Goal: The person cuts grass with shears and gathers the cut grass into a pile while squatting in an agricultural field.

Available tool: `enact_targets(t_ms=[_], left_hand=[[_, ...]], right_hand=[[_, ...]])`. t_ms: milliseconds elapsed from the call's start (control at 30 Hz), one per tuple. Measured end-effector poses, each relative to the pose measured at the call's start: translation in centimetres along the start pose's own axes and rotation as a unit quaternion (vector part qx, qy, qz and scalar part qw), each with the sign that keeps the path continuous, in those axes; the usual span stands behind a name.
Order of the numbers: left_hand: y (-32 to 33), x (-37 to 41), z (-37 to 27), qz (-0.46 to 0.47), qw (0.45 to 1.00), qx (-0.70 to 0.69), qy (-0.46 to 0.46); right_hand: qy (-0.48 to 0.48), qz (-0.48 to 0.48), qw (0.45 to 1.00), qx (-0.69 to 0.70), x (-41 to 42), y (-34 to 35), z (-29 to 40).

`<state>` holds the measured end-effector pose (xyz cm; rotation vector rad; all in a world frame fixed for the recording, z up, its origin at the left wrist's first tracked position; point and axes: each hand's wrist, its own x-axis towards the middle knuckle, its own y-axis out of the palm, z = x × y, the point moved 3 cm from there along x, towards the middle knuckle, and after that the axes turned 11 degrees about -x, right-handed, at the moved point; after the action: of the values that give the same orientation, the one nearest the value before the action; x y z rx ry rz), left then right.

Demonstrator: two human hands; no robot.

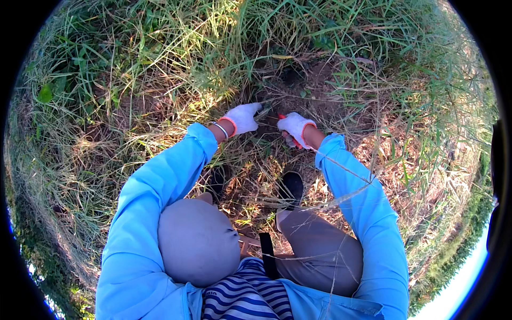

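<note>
White knitted gloves with orange cuffs cover both hands, low over grass and soil. My left hand [245, 117] reaches in from the left, its fingertips among the grass stems beside a dark patch of ground; whether it grips anything is hidden. My right hand [297, 129] is closed around a red-handled tool [282, 117], whose red parts show at both sides of the fist. The tool's working end cannot be made out. Bare reddish soil [320, 90] lies just beyond the hands. A metal bracelet [221, 130] sits on my left wrist.
Tall green grass [168, 44] stands ahead and at the left. Dry straw [400, 160] covers ground at the right. My bent knees and dark shoes [292, 186] are below the hands. Long thin dry stalks [344, 198] cross in front of my right sleeve and leg.
</note>
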<state>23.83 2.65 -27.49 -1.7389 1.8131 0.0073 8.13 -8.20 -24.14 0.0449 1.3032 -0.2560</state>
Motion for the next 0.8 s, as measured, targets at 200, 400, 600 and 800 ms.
enact_targets(t_ms=[200,400,600,800], left_hand=[[-0.5,-2.0,-0.9,-0.044,0.997,0.007,-0.069],[-2.4,-2.9,0.2,-0.065,0.996,0.005,-0.067],[-3.2,-3.4,0.4,-0.071,0.996,-0.038,-0.044],[-3.3,-4.3,0.4,-0.062,0.996,-0.061,-0.008]], right_hand=[[-0.012,-0.007,1.0,-0.02,-1.6,-0.1,-0.3],[-0.018,0.037,0.998,0.046,-3.8,1.2,-3.0],[-0.011,0.083,0.996,0.005,-3.0,3.4,-4.2],[-0.005,0.076,0.995,0.066,-1.9,5.2,-3.7]])
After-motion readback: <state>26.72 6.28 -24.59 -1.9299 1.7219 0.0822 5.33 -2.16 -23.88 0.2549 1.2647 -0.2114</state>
